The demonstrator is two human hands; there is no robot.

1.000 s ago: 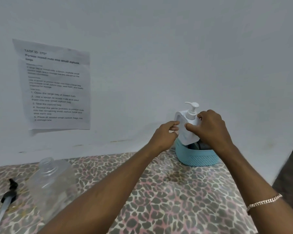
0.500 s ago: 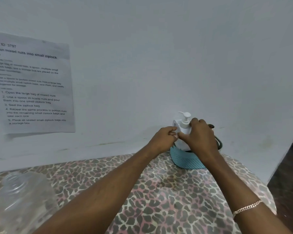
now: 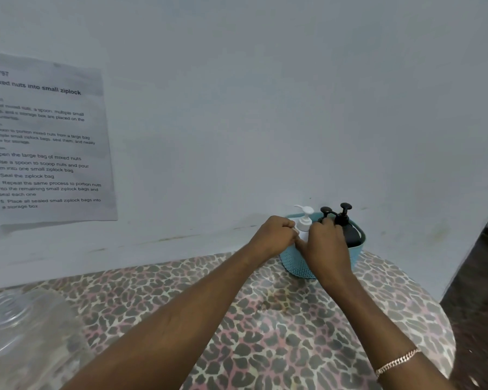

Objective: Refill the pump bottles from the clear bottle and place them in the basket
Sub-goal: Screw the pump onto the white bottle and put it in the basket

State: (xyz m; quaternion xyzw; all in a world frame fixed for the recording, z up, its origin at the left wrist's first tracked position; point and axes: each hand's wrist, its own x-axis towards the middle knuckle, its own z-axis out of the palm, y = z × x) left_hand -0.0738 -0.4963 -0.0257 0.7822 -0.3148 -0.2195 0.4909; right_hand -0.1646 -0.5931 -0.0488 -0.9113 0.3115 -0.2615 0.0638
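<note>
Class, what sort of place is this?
Probably a makeshift task-recording station in a plain room: printed instruction sheet taped to a bare wall, leopard-print covered table, teal basket of pump bottles.

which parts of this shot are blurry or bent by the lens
Head view: the clear bottle at lower left is soft and out of focus; the paper sheet has readable numbered steps but smeared small print near its left edge; the wide lens curves the wall base and the leopard-print table; lighting is flat and bluish, with no glare on the white pump bottle.

Plain test room: bare white wall (image 3: 265, 108), taped instruction sheet (image 3: 45, 142), leopard-print tablecloth (image 3: 279, 319).
</note>
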